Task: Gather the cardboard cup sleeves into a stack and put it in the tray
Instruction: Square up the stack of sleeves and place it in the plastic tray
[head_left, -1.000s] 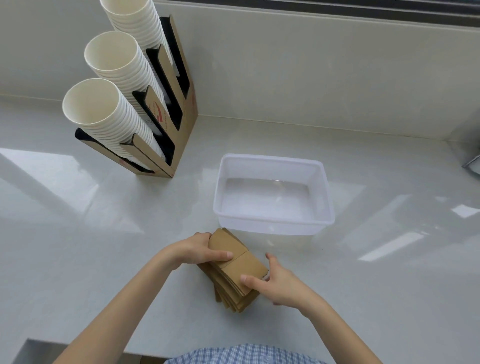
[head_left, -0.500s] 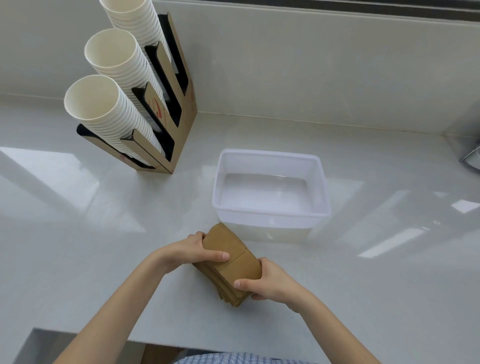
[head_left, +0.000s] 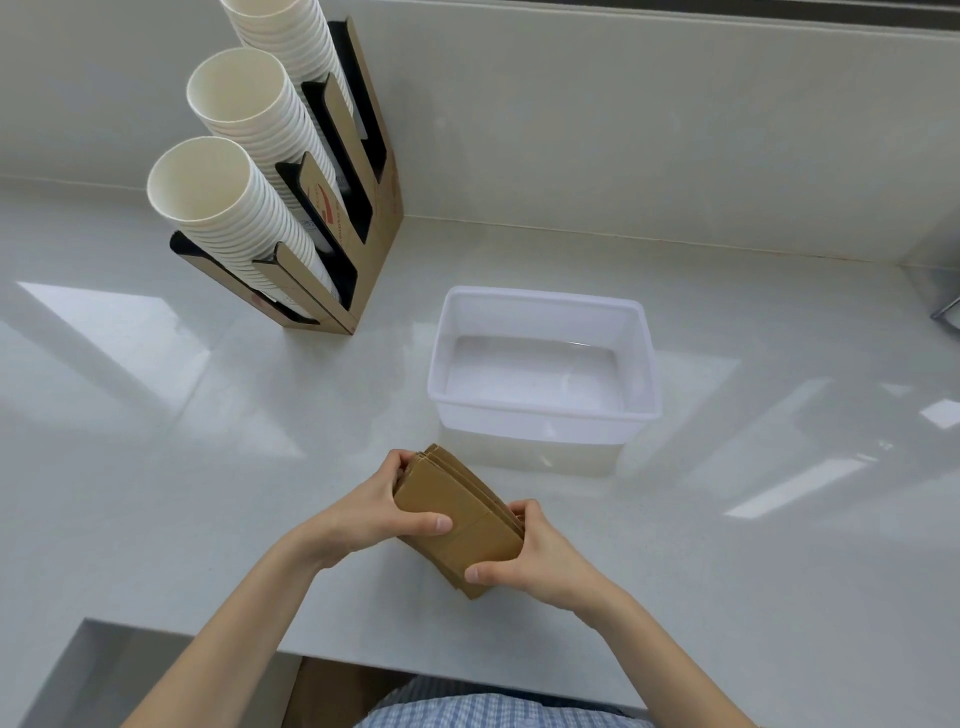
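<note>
Sleeve stack (head_left: 457, 514): brown cardboard, flattened, long axis running near-right to far-left; just in front of tray.
Left hand (head_left: 371, 512): fingers wrapped on stack's far-left end, thumb on top.
Right hand (head_left: 537, 553): clamped on near-right end.
Tray (head_left: 543, 415): white plastic, nothing inside.
Cup holder (head_left: 332, 208): far left of tray.

So the white plastic tray (head_left: 543, 410) sits mid-frame on the pale bench (head_left: 753, 519), brown cardboard sleeve stack (head_left: 460, 519) just below it, cardboard cup holder (head_left: 332, 208) upper left.
</note>
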